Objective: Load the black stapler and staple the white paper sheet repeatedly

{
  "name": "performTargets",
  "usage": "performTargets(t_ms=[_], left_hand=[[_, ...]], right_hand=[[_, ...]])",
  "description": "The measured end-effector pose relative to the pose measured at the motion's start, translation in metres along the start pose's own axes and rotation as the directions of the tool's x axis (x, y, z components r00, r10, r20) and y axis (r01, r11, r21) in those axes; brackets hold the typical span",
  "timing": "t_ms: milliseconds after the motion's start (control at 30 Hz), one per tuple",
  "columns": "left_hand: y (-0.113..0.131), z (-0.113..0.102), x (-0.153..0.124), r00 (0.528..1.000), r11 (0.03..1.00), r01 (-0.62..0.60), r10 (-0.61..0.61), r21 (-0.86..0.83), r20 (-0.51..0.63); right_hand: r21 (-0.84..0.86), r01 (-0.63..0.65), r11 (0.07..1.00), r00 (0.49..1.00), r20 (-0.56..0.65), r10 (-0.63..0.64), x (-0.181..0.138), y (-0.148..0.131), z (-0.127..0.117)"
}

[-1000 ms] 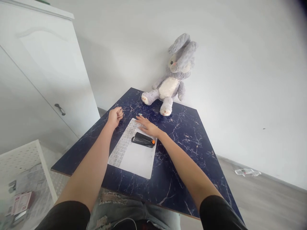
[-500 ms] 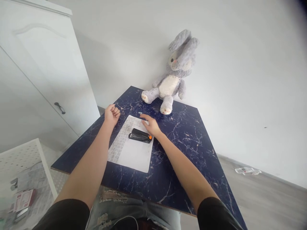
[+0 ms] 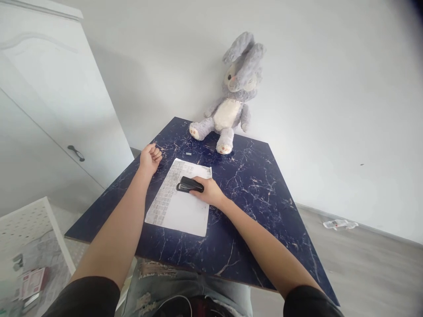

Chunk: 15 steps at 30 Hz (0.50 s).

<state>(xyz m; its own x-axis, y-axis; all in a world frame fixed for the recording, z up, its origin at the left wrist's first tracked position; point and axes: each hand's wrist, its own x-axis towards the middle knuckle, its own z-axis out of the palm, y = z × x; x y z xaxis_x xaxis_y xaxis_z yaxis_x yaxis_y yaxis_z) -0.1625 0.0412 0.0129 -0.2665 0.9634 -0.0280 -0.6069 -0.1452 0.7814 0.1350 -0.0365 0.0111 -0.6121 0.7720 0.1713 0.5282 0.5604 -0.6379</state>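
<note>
A black stapler (image 3: 189, 184) lies on a printed sheet of paper (image 3: 187, 215) on the dark blue marbled table. My right hand (image 3: 210, 192) is closed around the stapler's right end, hiding its orange part. Curled into a loose fist, my left hand (image 3: 151, 157) rests on the table left of the paper's far corner, with nothing visible in it. Beyond the paper's far edge sits a small pale strip (image 3: 188, 154), perhaps staples, too small to be sure.
A grey plush rabbit (image 3: 229, 112) sits at the table's (image 3: 251, 198) far edge against the wall. To the left stand a white cabinet (image 3: 56, 97) and a white perforated rack (image 3: 49, 229) holding a red-and-white box (image 3: 34, 281). Clear plastic packaging (image 3: 339, 224) lies on the floor at right.
My right hand has come back from near the small strip and taken hold of the stapler's right end. My left hand stays in a fist. The view has shifted slightly.
</note>
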Motion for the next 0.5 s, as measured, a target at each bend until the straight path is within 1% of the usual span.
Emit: performTargets(t_ms=[100,200,267,300,333,400,500], left_hand=[[0.000,-0.001,0.000,1.000,0.999,-0.011,0.011,0.035,0.001],[0.000,-0.003,0.000,0.999,0.999,-0.021,0.019,0.047,0.039],[-0.001,0.001,-0.002,0.999,0.996,-0.018,0.014,0.084,0.048],[-0.003,0.006,-0.004,0.999,0.995,-0.016,0.011,0.097,0.049],[-0.007,0.013,-0.008,0.999,0.995,-0.014,0.009,0.102,0.047],[-0.022,0.037,-0.021,0.999,0.997,-0.013,0.010,0.075,0.047],[-0.061,0.081,-0.052,0.998,0.999,0.000,-0.003,0.044,0.068]], right_hand=[[0.008,-0.009,1.000,1.000,-0.007,0.010,-0.019,0.013,-0.017],[0.049,-0.006,0.999,1.000,-0.012,0.007,-0.046,0.030,-0.038],[0.073,-0.012,0.997,1.000,-0.009,0.012,-0.063,0.043,-0.053],[0.085,-0.016,0.996,1.000,-0.007,0.017,-0.071,0.049,-0.060],[0.096,-0.023,0.995,1.000,-0.010,0.024,-0.078,0.055,-0.065],[0.120,-0.037,0.992,0.999,-0.030,0.041,-0.087,0.065,-0.073],[0.155,-0.035,0.987,0.996,-0.076,0.047,-0.091,0.077,-0.076]])
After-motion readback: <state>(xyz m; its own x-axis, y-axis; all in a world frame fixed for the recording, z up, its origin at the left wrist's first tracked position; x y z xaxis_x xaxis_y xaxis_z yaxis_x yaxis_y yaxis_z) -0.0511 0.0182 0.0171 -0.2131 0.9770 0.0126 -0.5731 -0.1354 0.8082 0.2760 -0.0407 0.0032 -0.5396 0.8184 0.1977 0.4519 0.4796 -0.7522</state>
